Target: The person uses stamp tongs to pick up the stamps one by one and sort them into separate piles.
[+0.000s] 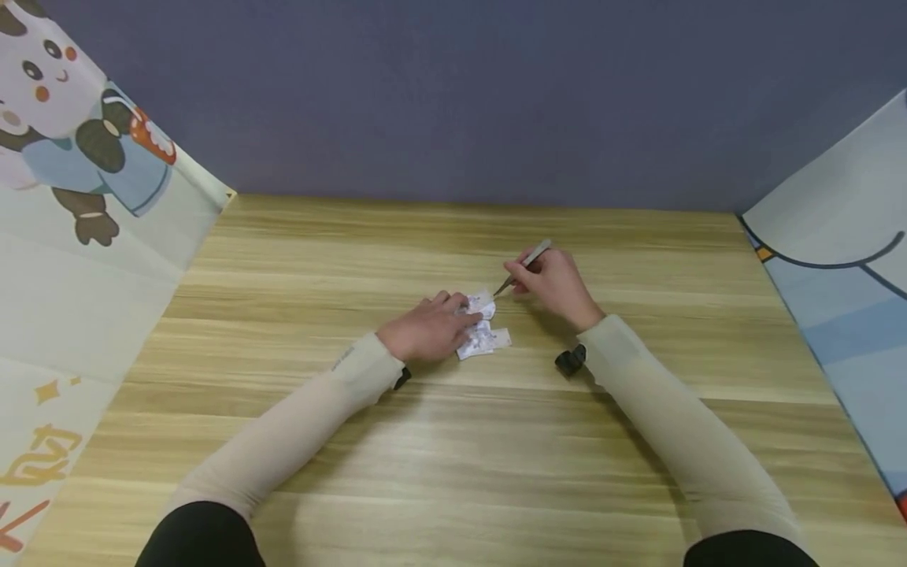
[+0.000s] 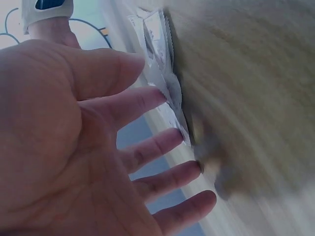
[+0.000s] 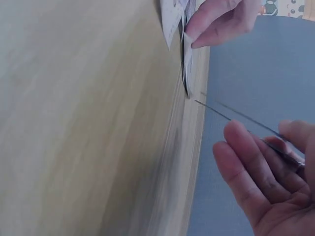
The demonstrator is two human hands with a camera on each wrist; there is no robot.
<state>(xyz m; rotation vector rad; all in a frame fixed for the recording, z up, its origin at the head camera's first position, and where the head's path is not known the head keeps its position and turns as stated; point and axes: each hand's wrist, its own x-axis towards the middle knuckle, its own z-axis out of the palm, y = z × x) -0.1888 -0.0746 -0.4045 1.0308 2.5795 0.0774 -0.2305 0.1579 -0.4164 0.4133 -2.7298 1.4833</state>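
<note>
Small white printed packets (image 1: 483,342) with serrated edges lie joined in a short strip near the middle of the table. My left hand (image 1: 429,327) rests over their left side, fingers extended; in the left wrist view the fingertips touch the packets (image 2: 158,37). With my right hand (image 1: 561,287) I hold slim metal tweezers (image 1: 536,253) between thumb and fingers. The tweezers' tips point down and left, right at the upper corner of the packets. In the right wrist view the two prongs stand slightly apart, close to the packet's end (image 3: 188,78).
The wood-grain table (image 1: 496,472) spreads all round the hands. A dark blue-grey panel (image 1: 482,102) rises behind its far edge. Printed cartoon sheets (image 1: 106,276) flank it on both sides. A black wrist camera (image 1: 569,361) hangs under my right cuff.
</note>
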